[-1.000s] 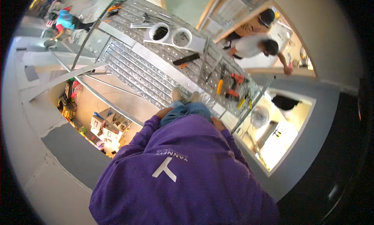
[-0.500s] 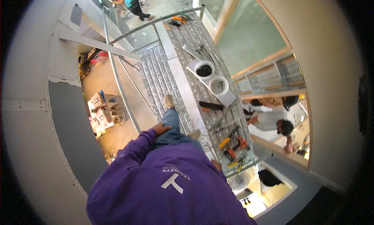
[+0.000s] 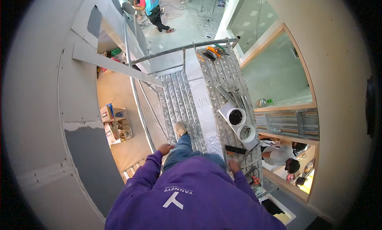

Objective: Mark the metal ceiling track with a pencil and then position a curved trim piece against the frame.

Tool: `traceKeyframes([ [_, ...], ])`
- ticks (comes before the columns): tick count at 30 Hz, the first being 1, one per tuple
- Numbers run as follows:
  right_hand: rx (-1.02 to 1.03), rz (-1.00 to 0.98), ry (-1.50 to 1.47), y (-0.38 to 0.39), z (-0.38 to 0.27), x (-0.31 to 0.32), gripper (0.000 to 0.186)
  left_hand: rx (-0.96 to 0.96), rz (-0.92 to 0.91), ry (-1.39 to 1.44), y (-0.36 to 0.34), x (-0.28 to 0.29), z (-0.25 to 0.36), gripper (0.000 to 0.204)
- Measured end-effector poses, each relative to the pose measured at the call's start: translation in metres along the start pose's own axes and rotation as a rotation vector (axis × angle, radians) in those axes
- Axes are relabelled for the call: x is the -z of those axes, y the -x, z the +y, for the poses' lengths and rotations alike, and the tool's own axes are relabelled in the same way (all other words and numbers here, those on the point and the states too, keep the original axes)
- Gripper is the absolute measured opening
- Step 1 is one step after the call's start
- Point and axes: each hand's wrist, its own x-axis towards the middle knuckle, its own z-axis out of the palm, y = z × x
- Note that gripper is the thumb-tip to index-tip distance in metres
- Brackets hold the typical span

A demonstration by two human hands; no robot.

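I am on a metal scaffold deck, one shoe forward on its perforated planks. My left hand hangs beside my thigh, close to the scaffold's side rail, its fingers stretched and nothing seen in them. On the other side, my right hand is low by the edge of the raised perforated plank; blur hides its fingers. Just beyond that hand lie a dark block-shaped tool and a red-and-black power tool. Farther along stand two white buckets of screws or similar small dark pieces.
Metal strips and orange-handled hand tools lie on the raised plank. An end rail crosses the far end. One person stands beyond it; another is below right. Boxes sit on the floor at left.
My view has shifted forward along the scaffold, showing more of the far floor. My right hand has come out from beside my body to the plank's edge. My left hand has left my thigh.
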Motion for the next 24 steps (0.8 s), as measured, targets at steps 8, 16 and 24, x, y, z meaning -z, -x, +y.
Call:
traceKeyframes([
  [8, 0.486, 0.109, 0.143, -0.127, -0.297, 0.004, 0.038, 0.252, 0.197, 0.376, -0.057, 0.169, -0.018, 0.063],
  [16, 0.584, -0.128, 0.545, -0.297, -0.528, 0.009, 0.036, -0.041, -0.056, -0.343, -0.085, 0.235, -0.009, 0.042],
  [24, 0.272, 0.035, 0.598, -0.65, -0.688, -0.051, 0.04, 0.494, -0.003, 0.226, -0.146, 0.335, 0.079, 0.038],
])
